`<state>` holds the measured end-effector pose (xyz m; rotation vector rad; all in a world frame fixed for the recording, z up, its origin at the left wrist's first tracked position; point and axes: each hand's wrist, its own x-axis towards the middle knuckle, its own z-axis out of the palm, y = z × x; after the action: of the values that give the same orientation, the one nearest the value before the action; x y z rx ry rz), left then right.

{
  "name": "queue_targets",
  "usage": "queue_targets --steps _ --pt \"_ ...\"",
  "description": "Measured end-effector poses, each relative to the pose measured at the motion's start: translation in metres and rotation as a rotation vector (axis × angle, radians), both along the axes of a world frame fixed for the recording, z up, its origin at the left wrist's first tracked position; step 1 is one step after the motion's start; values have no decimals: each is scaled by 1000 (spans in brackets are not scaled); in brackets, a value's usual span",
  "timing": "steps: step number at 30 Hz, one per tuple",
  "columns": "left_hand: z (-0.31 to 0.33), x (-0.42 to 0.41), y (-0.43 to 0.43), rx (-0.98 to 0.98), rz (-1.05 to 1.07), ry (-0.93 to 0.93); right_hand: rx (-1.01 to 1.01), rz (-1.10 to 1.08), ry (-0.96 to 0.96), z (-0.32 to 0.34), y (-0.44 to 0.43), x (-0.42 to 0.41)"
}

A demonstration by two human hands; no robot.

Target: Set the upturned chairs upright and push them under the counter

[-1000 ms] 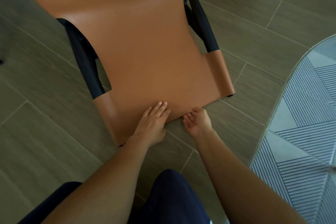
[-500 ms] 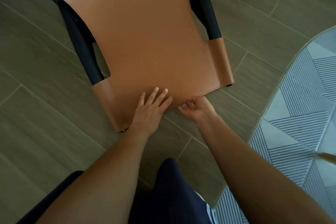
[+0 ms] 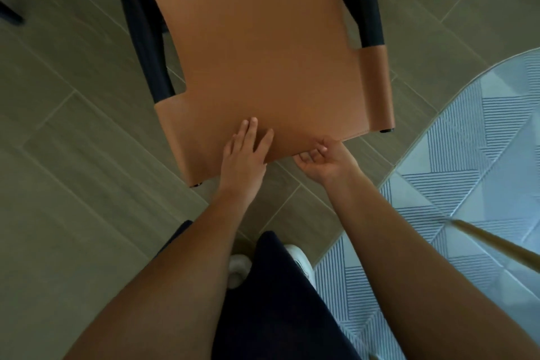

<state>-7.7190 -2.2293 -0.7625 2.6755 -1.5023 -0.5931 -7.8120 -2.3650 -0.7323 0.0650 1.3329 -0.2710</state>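
A chair (image 3: 263, 47) with a tan leather back and a black frame lies tipped over on the floor, its top edge towards me. My left hand (image 3: 244, 152) rests flat on the leather near that edge, fingers spread. My right hand (image 3: 324, 162) curls around the same edge from below, thumb on top, gripping it. The edge is raised a little off the tiles. The chair's seat and legs run out of view at the top.
Grey wood-look tiles (image 3: 73, 131) cover the floor. A blue and white patterned rug (image 3: 473, 161) lies at the right. A thin pale stick (image 3: 496, 245) crosses the rug's lower part. A dark leg (image 3: 10, 16) shows at the far left. My white shoes (image 3: 296, 254) stand below.
My right hand has gone from lying open at the chair's top edge to curling around it. The edge has lifted slightly and the chair sits nearer to me in view.
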Motion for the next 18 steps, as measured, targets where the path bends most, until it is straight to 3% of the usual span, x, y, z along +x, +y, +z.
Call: queue_targets --steps 18 --pt "254 15 8 150 -51 220 100 -93 28 250 16 6"
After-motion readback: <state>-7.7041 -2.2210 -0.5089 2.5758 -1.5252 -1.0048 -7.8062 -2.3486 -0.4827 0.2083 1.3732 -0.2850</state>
